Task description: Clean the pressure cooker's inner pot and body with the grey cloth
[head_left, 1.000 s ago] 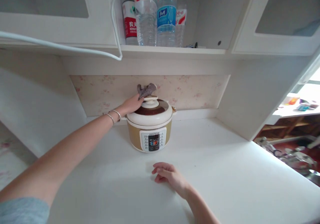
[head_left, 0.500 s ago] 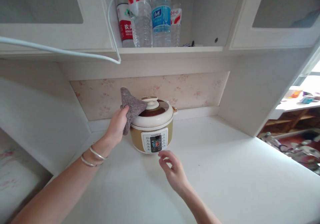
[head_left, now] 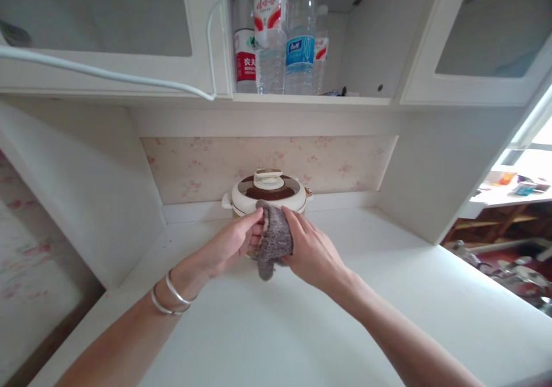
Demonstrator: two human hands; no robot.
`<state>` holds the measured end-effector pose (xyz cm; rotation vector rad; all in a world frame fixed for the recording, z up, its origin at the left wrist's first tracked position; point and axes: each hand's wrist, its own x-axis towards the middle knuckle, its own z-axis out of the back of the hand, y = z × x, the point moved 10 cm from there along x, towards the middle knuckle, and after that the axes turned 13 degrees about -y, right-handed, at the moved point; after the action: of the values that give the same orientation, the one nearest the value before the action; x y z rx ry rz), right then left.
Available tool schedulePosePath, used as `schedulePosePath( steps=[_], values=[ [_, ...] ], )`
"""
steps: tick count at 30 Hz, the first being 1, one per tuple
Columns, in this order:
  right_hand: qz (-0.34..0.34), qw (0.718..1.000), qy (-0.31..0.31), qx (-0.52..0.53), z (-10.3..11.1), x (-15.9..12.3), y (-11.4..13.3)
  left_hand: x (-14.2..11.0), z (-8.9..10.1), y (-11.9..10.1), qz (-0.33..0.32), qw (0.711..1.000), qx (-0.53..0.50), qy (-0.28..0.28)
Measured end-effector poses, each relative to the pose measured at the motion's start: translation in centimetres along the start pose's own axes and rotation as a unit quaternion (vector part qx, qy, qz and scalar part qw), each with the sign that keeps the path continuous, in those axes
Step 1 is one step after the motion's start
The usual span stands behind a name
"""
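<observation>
Between my two hands is a grey-brown cloth, bunched up in front of the pressure cooker. My left hand, with two silver bangles on its wrist, grips the cloth's left edge. On the other side, my right hand has its fingers closed round the cloth. Behind them stands the electric pressure cooker, its cream lid with a brown top and a raised handle in place. The cloth and hands hide most of its front, and its control panel is out of sight.
Above, an open cabinet shelf holds several plastic water bottles. A white cable hangs across the left cabinet door. Side panels flank the white countertop, and floral wallpaper lines the back. Cluttered items lie beyond on the right.
The cloth has moved from the cooker's left side to in front of it. My right hand has risen and taken hold of it too. The camera view has shifted slightly.
</observation>
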<state>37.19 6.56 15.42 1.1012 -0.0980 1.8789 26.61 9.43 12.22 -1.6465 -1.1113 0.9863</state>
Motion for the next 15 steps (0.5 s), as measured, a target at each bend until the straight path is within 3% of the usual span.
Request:
schedulePosePath(
  steps=[3,5,9,11,13,15],
  values=[
    [-0.097,0.994,0.052,0.015,0.1,-0.4,-3.9,-0.1,0.7,-0.6,-0.053,0.998,0.042,0.01],
    [-0.193,0.975,0.072,0.086,0.5,-0.3,-6.8,0.0,1.8,-0.3,-0.069,0.995,0.077,-0.003],
    [-0.422,0.861,0.09,0.27,1.0,0.4,-12.3,1.7,5.9,0.4,-0.109,0.981,0.133,-0.086],
    [-0.464,0.84,0.029,0.279,2.7,2.6,-14.8,2.8,8.9,-0.8,-0.185,0.952,0.175,-0.171],
    [-0.429,0.871,-0.097,0.22,6.0,6.2,-17.0,3.6,11.0,-2.5,-0.282,0.898,0.242,-0.236],
    [-0.338,0.908,-0.233,0.088,9.7,9.7,-17.6,4.5,11.9,-3.6,-0.355,0.84,0.315,-0.262]
  ],
)
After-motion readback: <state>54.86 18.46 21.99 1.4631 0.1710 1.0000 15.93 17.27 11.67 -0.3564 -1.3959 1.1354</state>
